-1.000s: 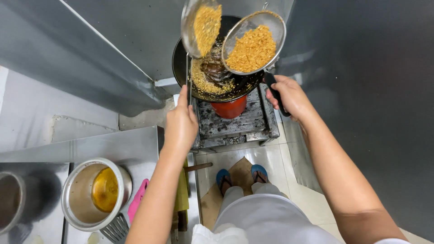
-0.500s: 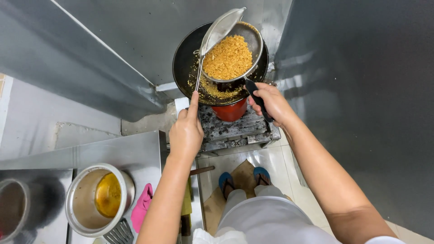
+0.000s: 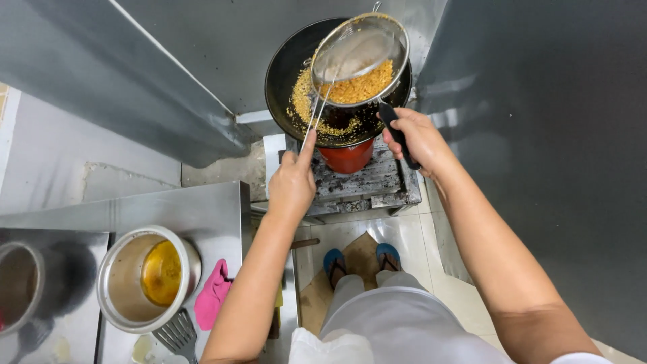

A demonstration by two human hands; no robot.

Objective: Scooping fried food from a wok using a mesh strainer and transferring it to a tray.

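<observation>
Left hand: we see our left hand [image 3: 292,185] closed round the thin metal handle [image 3: 311,121] of a ladle; the bowl end is hidden behind the strainer.
Right hand: our right hand [image 3: 419,140] grips the black handle [image 3: 397,135] of a wire-mesh strainer [image 3: 360,59], fingers wrapped tight.
Hands: well apart, one on each side of the stove.
Strainer: held just above the wok, beyond both hands, tilted; golden fried crumbs [image 3: 360,86] lie heaped on its nearer side.
Wok: black wok [image 3: 283,74] sits beyond the hands, with more golden crumbs [image 3: 306,101] spread in it.
Under wok: red burner pot [image 3: 347,158] on a grimy stove grate [image 3: 367,185], between the hands.
Near left elbow: steel pot [image 3: 118,283] with yellow oil, pink cloth [image 3: 212,303], slotted spatula [image 3: 176,334] on a steel counter [image 3: 202,209].
Below: blue sandals [image 3: 333,261] on the floor.
</observation>
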